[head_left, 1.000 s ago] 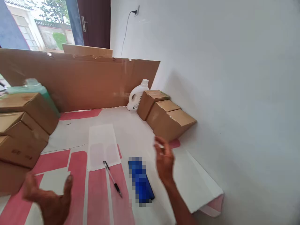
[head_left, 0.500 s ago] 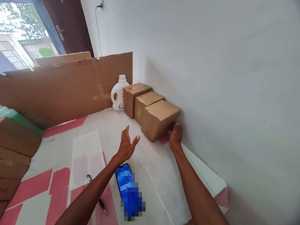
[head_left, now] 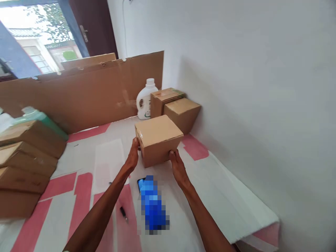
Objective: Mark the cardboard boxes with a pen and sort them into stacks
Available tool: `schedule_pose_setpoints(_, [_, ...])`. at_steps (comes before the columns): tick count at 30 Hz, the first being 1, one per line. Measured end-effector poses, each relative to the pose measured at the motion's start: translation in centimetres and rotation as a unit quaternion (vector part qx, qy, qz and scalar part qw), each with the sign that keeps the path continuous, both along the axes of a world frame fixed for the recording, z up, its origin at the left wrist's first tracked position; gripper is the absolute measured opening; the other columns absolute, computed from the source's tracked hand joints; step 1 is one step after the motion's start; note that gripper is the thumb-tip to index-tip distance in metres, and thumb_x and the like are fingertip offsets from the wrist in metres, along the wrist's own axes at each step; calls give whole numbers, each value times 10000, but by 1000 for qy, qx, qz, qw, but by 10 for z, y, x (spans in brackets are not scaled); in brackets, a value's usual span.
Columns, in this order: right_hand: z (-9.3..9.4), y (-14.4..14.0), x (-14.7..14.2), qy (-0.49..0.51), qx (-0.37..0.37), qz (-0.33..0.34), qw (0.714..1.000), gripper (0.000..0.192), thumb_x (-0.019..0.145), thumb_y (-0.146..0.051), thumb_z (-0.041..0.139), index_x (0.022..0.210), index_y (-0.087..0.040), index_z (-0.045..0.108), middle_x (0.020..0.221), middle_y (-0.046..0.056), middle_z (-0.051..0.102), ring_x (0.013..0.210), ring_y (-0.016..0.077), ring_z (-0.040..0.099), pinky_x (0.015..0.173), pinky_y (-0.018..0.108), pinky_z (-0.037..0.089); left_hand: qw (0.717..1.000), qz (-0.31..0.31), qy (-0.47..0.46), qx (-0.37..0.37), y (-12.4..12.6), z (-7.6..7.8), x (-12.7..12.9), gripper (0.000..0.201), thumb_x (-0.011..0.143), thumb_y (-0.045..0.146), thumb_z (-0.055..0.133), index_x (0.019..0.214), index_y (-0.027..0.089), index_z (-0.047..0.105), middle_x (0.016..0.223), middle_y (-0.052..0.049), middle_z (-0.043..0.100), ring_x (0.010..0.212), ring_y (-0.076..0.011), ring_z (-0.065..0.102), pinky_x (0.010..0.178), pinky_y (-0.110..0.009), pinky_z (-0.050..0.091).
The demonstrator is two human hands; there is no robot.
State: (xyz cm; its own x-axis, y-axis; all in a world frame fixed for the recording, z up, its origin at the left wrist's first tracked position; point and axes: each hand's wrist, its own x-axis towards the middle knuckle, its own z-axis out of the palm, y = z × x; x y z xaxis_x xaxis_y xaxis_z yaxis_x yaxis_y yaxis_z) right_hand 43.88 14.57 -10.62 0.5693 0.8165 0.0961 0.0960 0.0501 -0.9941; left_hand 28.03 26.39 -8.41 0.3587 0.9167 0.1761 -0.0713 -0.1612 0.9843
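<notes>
Box: small closed cardboard box [head_left: 157,139] held between both hands above the middle of the desk [head_left: 225,196].
Left hand: left hand [head_left: 133,157] pressed flat against the box's left side.
Right hand: right hand [head_left: 177,167] gripping the box's lower right corner.
Far right corner: two more boxes [head_left: 181,112] against the wall, white jug [head_left: 145,100] just beside them.
Left edge: stacked cartons [head_left: 25,154].
Under the arms: phone [head_left: 141,182], pen [head_left: 124,214].

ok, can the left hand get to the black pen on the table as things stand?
Probably not right now: the left hand and right hand both grip the brown cardboard box; the black pen lies unobstructed below the left forearm.
</notes>
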Motion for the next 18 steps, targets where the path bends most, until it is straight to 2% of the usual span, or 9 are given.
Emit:
schedule_pose_setpoints(2, [16, 7, -43, -2, 23, 64, 998, 627, 989, -708, 465, 1364, -228, 618, 1411, 108, 658, 1327, 297, 569, 1146, 454, 427, 999, 45, -7, 9, -5, 9, -63, 557, 1038, 634, 444, 1336, 216, 660, 1384, -97, 689, 1301, -305, 623, 1110, -497, 506])
schedule_pose_setpoints(4, [29, 13, -93, 0, 46, 133, 990, 622, 989, -689, 488, 1396, -234, 604, 1436, 108, 639, 1365, 299, 543, 1181, 469, 398, 994, 106, -5, 18, -17, 18, -131, 671, 970, 729, 462, 1379, 228, 642, 1428, -98, 681, 1383, -334, 567, 1155, -509, 469])
schedule_pose_setpoints(7, [40, 13, -170, 12, 73, 219, 973, 627, 999, -660, 498, 1476, -260, 564, 1512, 104, 591, 1436, 306, 491, 1211, 503, 372, 979, 202, 0, 20, -51, 24, -221, 769, 877, 770, 556, 1417, 225, 618, 1462, -117, 664, 1409, -372, 546, 1165, -553, 456])
schedule_pose_setpoints(9, [38, 3, -214, 23, 78, 257, 963, 621, 1007, -633, 510, 1519, -283, 537, 1528, 93, 586, 1453, 305, 479, 1208, 513, 384, 967, 255, -1, 14, -79, 19, -265, 779, 883, 779, 519, 1424, 228, 616, 1472, -115, 659, 1426, -366, 535, 1194, -556, 426])
schedule_pose_setpoints(11, [29, -13, -246, 26, 67, 287, 955, 616, 1019, -608, 504, 1547, -293, 512, 1530, 88, 590, 1458, 304, 481, 1200, 520, 400, 956, 293, -4, 2, -107, 9, -294, 781, 895, 789, 477, 1418, 229, 626, 1454, -113, 673, 1436, -355, 529, 1221, -556, 391])
schedule_pose_setpoints(13, [14, -30, -264, 23, 42, 304, 952, 610, 1030, -599, 482, 1559, -295, 501, 1530, 90, 594, 1460, 310, 486, 1192, 534, 412, 949, 316, -5, -19, -131, -5, -309, 783, 903, 797, 453, 1407, 228, 640, 1413, -118, 701, 1425, -356, 541, 1219, -577, 383])
schedule_pose_setpoints(18, [-23, -57, -272, 20, -34, 277, 960, 686, 1000, -633, 505, 1585, -278, 466, 1599, 113, 528, 1497, 348, 457, 1195, 583, 414, 942, 330, -7, -68, -165, -29, -312, 724, 946, 781, 409, 1363, 257, 684, 1373, -123, 725, 1365, -367, 599, 1159, -588, 456])
